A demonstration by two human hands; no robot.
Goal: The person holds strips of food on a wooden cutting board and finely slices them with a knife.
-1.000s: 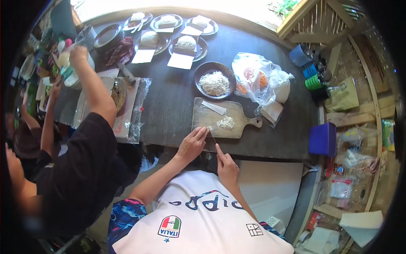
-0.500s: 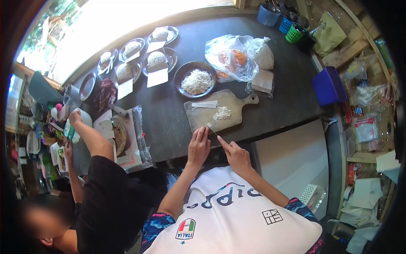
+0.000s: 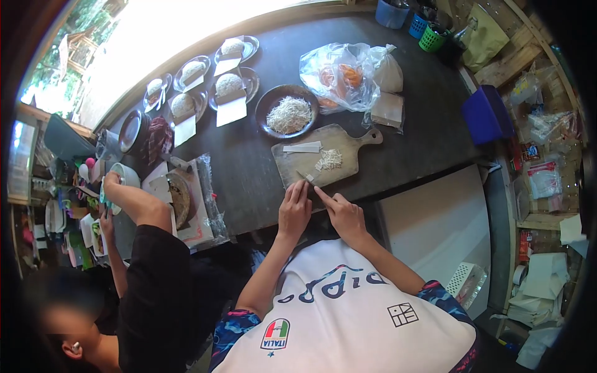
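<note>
My right hand point(image 3: 345, 219) grips a small knife point(image 3: 305, 178), its forefinger stretched along the handle and its blade over the near edge of a wooden cutting board point(image 3: 287, 166). Close beside the blade, the fingers of my left hand point(image 3: 295, 209) press together on the board's edge; what lies under them is hidden. A small white piece point(image 3: 310, 178) rests by the blade. Farther up the board are flat white strips point(image 3: 302, 147) and a little pile of thin white slivers point(image 3: 329, 160). Behind the board stands a dark bowl point(image 3: 262, 124) heaped with white shreds point(image 3: 289, 115).
Several plates with rice mounds point(image 3: 229, 84) and white cards stand toward the window. A plastic bag with orange contents point(image 3: 342, 74) lies behind the board. At left, a person in a black shirt point(image 3: 155, 292) reaches into a white container point(image 3: 127, 176). A purple bin point(image 3: 487, 121) is right.
The knife has swung left, its tip now past my left fingertips. A small white piece now lies on the blade's far side. The other person's head has shifted slightly.
</note>
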